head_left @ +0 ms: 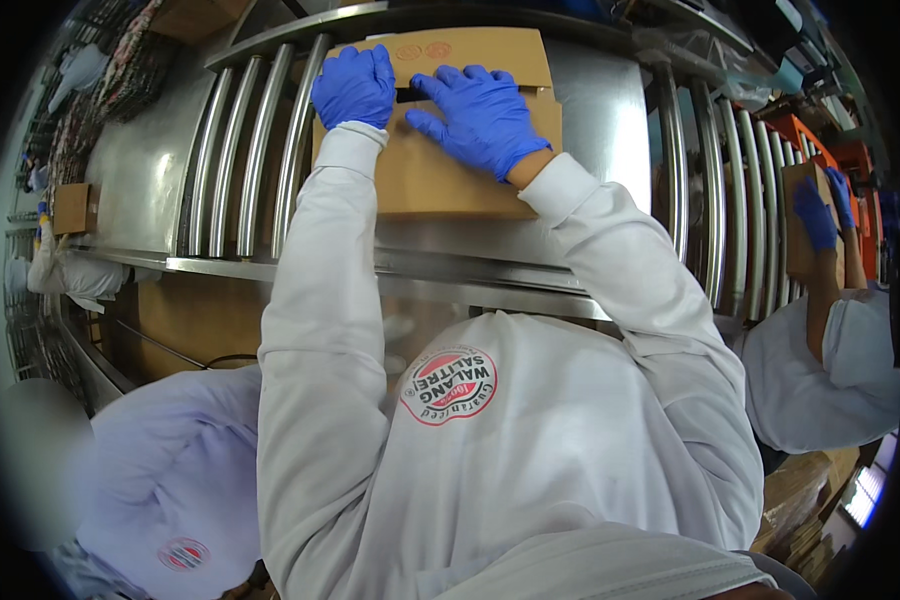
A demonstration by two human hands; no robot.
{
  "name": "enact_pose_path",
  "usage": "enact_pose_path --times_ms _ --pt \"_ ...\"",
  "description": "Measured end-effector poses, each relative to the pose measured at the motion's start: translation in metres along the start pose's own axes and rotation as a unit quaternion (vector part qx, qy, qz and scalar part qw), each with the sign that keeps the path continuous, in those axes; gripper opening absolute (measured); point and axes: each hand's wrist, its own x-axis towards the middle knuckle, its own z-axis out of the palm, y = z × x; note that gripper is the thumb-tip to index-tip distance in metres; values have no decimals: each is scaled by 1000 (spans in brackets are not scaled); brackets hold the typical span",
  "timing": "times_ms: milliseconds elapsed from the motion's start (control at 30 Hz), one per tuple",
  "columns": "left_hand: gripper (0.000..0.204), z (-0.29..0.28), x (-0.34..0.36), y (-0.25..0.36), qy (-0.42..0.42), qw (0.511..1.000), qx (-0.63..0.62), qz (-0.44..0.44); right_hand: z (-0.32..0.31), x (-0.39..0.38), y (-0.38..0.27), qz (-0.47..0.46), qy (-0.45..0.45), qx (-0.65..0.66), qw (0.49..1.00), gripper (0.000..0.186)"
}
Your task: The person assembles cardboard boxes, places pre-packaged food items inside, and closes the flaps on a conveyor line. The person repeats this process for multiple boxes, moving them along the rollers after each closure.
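A brown cardboard carton (450, 185) lies in front of me on a steel surface between two sets of rollers. Its far top flap (500, 55) carries red printed marks, and a dark gap shows along the seam between my hands. My left hand (355, 90), in a blue glove, is closed at the carton's left end by the seam; its fingertips are hidden. Fingers spread, my right hand (480, 115), also blue-gloved, presses flat on the carton's top across the seam. What lies inside the carton cannot be seen.
Steel rollers (260, 150) flank the carton on the left, more rollers (715, 190) on the right. At the right, a co-worker's gloved hands (818, 215) are at another carton (800, 200) near an orange machine (855, 165). A small carton (71, 208) sits far left; a co-worker in white (170, 470) is close at lower left.
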Motion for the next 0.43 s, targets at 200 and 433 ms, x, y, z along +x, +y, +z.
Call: enact_pose_path --times_ms 200,433 --pt "33 16 2 -5 -47 999 -25 3 -20 25 10 17 -133 54 989 39" --pt "32 12 5 -4 -62 998 -9 16 27 42 54 -31 126 20 991 27"
